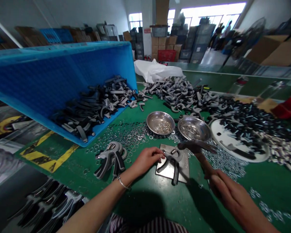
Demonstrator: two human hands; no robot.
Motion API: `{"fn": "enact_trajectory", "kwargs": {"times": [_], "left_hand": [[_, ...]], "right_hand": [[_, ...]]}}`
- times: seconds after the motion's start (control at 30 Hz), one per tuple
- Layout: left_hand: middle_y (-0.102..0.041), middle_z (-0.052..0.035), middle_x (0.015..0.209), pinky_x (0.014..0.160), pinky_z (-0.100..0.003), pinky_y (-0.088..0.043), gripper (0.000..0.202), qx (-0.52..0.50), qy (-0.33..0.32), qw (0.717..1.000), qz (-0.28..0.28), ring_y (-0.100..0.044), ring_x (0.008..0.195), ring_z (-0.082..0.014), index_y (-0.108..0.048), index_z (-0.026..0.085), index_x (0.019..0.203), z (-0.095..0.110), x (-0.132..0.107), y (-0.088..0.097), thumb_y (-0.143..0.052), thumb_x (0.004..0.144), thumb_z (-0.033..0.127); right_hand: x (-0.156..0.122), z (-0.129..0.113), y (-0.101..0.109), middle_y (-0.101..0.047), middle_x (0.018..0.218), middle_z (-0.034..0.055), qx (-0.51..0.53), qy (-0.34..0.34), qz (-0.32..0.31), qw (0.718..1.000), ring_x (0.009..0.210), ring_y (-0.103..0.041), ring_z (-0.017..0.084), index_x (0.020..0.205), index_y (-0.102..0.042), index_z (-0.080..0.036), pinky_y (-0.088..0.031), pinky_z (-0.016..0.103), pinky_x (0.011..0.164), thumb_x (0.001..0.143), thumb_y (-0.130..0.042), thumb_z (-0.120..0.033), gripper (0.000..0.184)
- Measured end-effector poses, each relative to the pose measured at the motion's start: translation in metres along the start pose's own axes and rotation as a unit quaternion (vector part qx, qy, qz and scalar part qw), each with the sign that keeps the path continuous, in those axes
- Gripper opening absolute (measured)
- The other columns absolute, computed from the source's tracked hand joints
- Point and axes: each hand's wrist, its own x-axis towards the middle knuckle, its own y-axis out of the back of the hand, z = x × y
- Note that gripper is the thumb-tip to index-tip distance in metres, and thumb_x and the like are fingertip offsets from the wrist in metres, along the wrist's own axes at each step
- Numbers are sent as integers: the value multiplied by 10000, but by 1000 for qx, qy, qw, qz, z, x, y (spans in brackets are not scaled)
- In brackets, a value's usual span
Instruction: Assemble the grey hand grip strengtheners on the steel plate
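Observation:
A grey and black spring hand grip (176,158) lies on a small metal plate (184,173) in front of me. My left hand (146,160), with a bangle on its wrist, pinches the grip's left end between thumb and fingers; a small part there could be hidden by the fingertips. My right hand (229,192) is wrapped round the wooden handle of a hammer (205,161), whose head hangs just above and right of the hand grip. More assembled hand grips (115,153) stand in a small pile left of my left hand.
Behind the plate stand two metal bowls (149,124) of small parts, amid loose rings and nuts (229,166). A tipped blue crate (63,68) holds grey and black handles. A handle heap (177,92) and a white tray (219,137) of black-headed bolts lie farther back.

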Motion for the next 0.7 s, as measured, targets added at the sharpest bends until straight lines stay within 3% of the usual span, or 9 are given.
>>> {"fn": "enact_trajectory", "kwargs": {"times": [0.1,0.2,0.3,0.4,0.5,0.7], "left_hand": [[-730,-54,958,844,-291,-480,174,61,-51,996,35,-659,904,-186,-712,162,940,-1,3,2,-571,910,259],[-714,-56,967,858,-294,-461,166,142,-94,983,71,-639,930,-190,-706,163,920,-1,12,-2,-557,930,238],[-719,-59,973,875,-304,-441,158,200,-118,971,58,-638,942,-192,-709,155,919,1,30,-18,-557,933,198],[-733,-62,970,918,-332,-406,170,261,-124,957,28,-642,964,-204,-723,158,893,0,55,-37,-562,935,190],[-740,-72,959,924,-344,-388,191,297,-116,948,14,-648,965,-213,-731,156,860,-1,73,-49,-559,935,189],[-746,-71,964,902,-346,-377,195,324,-117,939,11,-653,934,-208,-732,157,856,-1,82,-53,-556,934,184]], "right_hand": [[15,-2,-10,-658,682,45,-24,-7,-32,999,641,-644,246,897,-574,-240,-480,339,637,936,-367,-612,428],[22,6,-16,-659,690,50,61,-62,-84,993,653,-639,242,843,-604,-234,-491,333,617,901,-395,-672,489],[16,10,-19,-675,752,41,235,-155,-41,959,609,-612,195,891,-630,-242,-477,280,510,844,-458,-744,533],[4,10,-24,-612,651,-4,342,-222,5,913,424,-465,105,939,-612,-241,-342,202,373,798,-530,-768,551],[-8,15,-31,-506,558,-58,383,-245,23,890,340,-296,45,942,-590,-233,-191,153,332,791,-547,-768,558],[-16,30,-40,-470,539,-75,403,-237,43,883,341,-269,35,916,-557,-232,-195,136,313,798,-543,-759,540]]}}
